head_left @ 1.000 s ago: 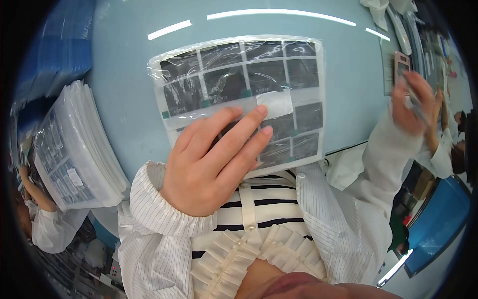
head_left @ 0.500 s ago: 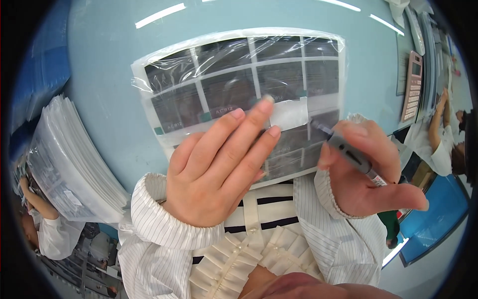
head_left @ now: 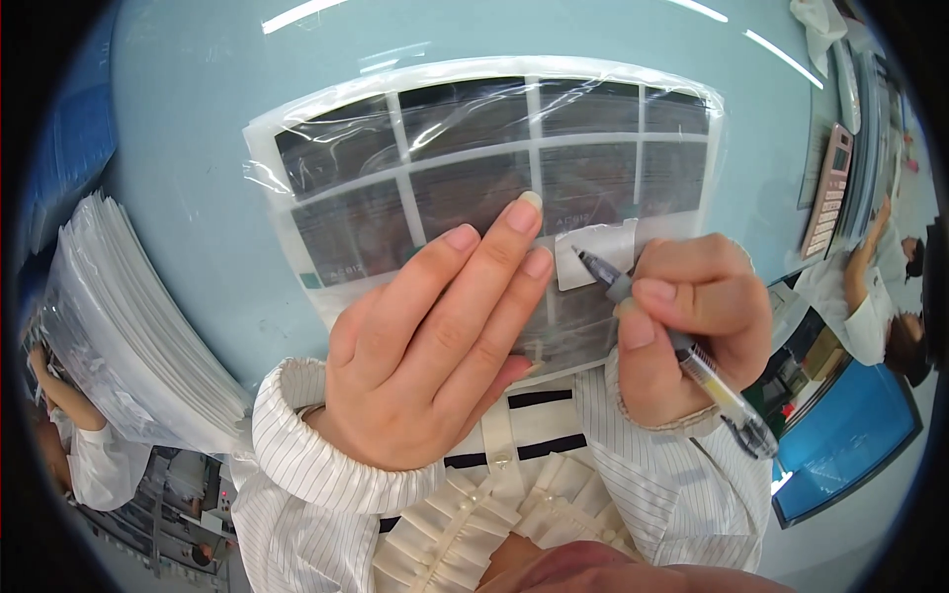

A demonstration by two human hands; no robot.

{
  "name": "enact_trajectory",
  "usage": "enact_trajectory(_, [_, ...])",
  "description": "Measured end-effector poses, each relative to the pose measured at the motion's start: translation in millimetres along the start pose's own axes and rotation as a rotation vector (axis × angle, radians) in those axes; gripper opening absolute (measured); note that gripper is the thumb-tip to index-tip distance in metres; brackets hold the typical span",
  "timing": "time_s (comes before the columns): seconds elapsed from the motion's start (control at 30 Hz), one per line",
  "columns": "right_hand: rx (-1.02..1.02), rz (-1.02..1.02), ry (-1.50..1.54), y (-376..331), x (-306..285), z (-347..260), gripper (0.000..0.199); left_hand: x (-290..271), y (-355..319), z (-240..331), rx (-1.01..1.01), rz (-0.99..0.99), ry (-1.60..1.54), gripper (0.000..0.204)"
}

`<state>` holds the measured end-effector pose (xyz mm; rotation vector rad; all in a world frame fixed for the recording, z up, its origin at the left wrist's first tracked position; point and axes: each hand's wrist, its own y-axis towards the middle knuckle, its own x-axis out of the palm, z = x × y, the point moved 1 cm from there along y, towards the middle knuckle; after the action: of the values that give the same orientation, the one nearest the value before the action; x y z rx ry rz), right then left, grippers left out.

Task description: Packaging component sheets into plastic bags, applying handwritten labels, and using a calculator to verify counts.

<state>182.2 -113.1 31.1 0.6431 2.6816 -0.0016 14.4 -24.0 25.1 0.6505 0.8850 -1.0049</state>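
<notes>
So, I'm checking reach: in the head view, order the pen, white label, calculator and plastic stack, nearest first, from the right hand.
1. Pen, held in the right hand
2. White label, just left
3. Calculator, upper right
4. Plastic stack, far left

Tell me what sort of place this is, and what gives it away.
Probably a shared workroom, perhaps in a factory: a stack of plastic-bagged packages stands on the pale blue table, a pink calculator lies opposite, and other people's white sleeves show at both sides.
</notes>
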Motion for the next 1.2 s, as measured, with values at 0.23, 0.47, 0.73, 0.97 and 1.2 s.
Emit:
enact_trajectory(0.23, [-0.084, -0.007, -0.057, 0.3, 3.8, -0.1, 0.03, 0.6, 0.7, 1.6, 0.012, -0.009, 0.033, 0.047])
enact_trajectory(0.47, [-0.042, -0.03, -0.116, -3.6, 1.9, -1.9, 0.016, 5.0, 1.4, 2.2, 0.036, 0.02, 0.055, 0.048])
enact_trajectory(0.73, [-0.072, -0.064, -0.16, -4.2, 2.6, -2.6, 0.015, 3.1, -0.3, 2.2, 0.057, -0.012, 0.095, 0.047])
enact_trajectory(0.97, [-0.079, -0.096, -0.046, -3.1, 1.9, 1.3, 0.014, 2.1, 1.4, 1.5, 0.049, -0.019, 0.102, 0.047])
enact_trajectory(1.2, [-0.087, -0.071, -0.019, -4.6, -0.6, 4.3, 0.015, 3.4, 2.9, 0.4, 0.064, -0.016, 0.08, 0.049])
